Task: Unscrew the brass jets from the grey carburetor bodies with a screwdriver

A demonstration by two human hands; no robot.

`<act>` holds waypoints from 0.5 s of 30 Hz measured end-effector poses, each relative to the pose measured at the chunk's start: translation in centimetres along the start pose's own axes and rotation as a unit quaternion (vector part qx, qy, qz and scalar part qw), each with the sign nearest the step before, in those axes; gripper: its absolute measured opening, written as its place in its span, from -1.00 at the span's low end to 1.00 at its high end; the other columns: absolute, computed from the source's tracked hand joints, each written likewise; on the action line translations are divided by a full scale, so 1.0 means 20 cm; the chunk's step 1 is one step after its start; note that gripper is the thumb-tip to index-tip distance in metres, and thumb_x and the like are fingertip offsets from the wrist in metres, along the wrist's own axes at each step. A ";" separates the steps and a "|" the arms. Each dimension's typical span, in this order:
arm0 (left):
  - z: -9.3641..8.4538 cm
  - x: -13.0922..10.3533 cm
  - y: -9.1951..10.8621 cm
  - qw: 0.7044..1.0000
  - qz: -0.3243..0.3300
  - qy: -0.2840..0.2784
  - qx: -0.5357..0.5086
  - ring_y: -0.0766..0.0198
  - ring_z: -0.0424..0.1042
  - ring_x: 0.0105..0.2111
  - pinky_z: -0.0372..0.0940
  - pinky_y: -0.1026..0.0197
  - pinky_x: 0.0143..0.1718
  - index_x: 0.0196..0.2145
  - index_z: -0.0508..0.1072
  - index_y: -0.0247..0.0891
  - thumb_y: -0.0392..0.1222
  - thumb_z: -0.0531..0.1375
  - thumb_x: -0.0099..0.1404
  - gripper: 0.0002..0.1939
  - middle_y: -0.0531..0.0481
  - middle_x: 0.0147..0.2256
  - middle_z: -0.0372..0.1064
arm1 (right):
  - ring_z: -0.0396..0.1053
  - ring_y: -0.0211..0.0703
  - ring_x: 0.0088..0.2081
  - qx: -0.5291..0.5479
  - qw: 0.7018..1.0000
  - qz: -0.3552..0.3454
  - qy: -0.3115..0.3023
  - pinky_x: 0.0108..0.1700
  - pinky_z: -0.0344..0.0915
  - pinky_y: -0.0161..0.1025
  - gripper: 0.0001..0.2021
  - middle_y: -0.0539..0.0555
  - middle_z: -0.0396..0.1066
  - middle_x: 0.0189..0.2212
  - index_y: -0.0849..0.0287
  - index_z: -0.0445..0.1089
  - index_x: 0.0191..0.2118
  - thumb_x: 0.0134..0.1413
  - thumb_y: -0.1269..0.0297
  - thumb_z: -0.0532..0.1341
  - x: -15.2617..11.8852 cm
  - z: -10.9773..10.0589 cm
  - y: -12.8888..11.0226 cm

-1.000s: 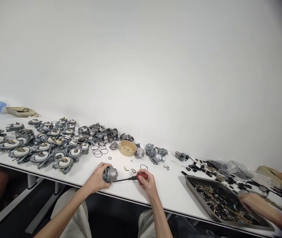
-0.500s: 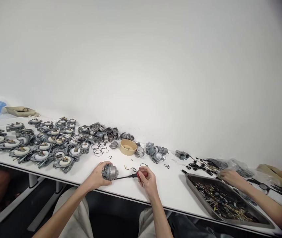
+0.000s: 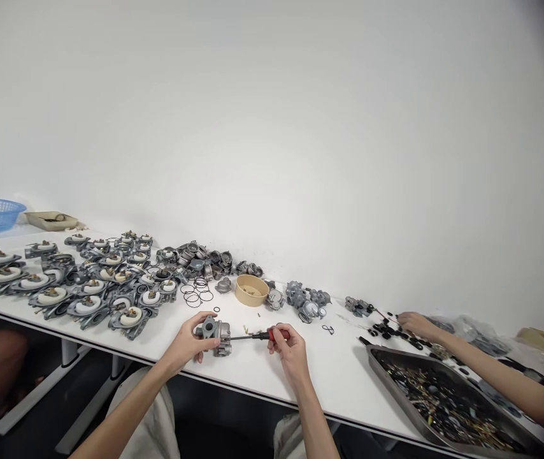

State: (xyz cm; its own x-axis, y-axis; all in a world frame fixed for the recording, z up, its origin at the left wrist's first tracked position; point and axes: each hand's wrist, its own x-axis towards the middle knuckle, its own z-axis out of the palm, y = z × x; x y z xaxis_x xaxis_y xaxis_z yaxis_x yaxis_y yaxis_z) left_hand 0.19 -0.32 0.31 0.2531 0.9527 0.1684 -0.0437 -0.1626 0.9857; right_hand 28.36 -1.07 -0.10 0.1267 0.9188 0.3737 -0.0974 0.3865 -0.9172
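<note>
My left hand (image 3: 190,343) is closed around a grey metal carburetor (image 3: 222,333) just above the table's front edge. In my right hand (image 3: 291,349) is a screwdriver (image 3: 261,335) with a red and black handle. Its shaft points left, and the tip meets the right side of the carburetor; the exact contact spot is too small to make out. Small brass parts (image 3: 246,329) lie behind the shaft. A small black O-ring (image 3: 217,309) rests beyond my left hand, with larger black rubber rings (image 3: 197,292) farther back.
Carburetor bodies with white floats (image 3: 88,305) cover the left side. Metal bowls (image 3: 200,255) are heaped behind, beside a round tan container (image 3: 251,291). More carburetors (image 3: 306,299) stand right of it. A tray of small parts (image 3: 444,401) and a co-worker's hand (image 3: 415,324) are at right.
The carburetor has turned in my left hand, now showing its flanged opening. The screwdriver tip stays against its side. The co-worker's hand has moved left and back. The view has shifted slightly.
</note>
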 end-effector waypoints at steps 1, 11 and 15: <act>0.00 0.00 0.00 1.000 0.001 0.007 0.009 0.58 0.18 -0.66 0.19 0.37 -0.73 0.15 0.26 -0.13 -0.01 0.37 0.07 -0.29 -0.17 0.08 0.28 | 0.34 -0.21 -0.55 0.000 1.000 0.001 0.005 -0.50 0.30 -0.26 -0.68 0.04 0.43 -0.46 0.16 0.41 -0.31 0.01 0.01 0.39 0.00 0.00 0.00; 0.09 -0.07 0.01 0.904 0.159 0.123 0.378 0.08 0.47 -0.10 0.37 0.13 -0.12 -0.01 0.48 0.02 0.01 0.19 0.28 -0.67 -0.04 0.02 0.36 | 0.37 -0.18 -0.51 0.002 0.999 0.012 0.038 -0.46 0.32 -0.23 -0.69 0.02 0.40 -0.47 0.16 0.42 -0.30 0.04 0.01 0.37 -0.05 -0.03 0.02; 0.09 -0.07 0.00 0.883 0.146 0.138 0.424 0.21 0.49 -0.35 0.37 0.17 -0.22 0.00 0.51 0.10 0.08 0.22 0.26 -0.65 0.01 0.04 0.39 | 0.36 -0.18 -0.49 0.033 0.998 0.026 0.042 -0.44 0.33 -0.22 -0.69 0.03 0.40 -0.43 0.15 0.41 -0.29 0.04 0.01 0.37 -0.05 -0.02 0.02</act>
State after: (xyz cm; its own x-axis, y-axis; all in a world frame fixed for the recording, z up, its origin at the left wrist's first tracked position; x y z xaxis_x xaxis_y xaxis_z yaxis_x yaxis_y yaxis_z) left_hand 1.64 -2.06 0.04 0.0998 0.8454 0.5247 0.7015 -0.4338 0.5654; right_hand 28.66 -1.95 -0.95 0.2017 0.9293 0.3095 -0.1700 0.3444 -0.9233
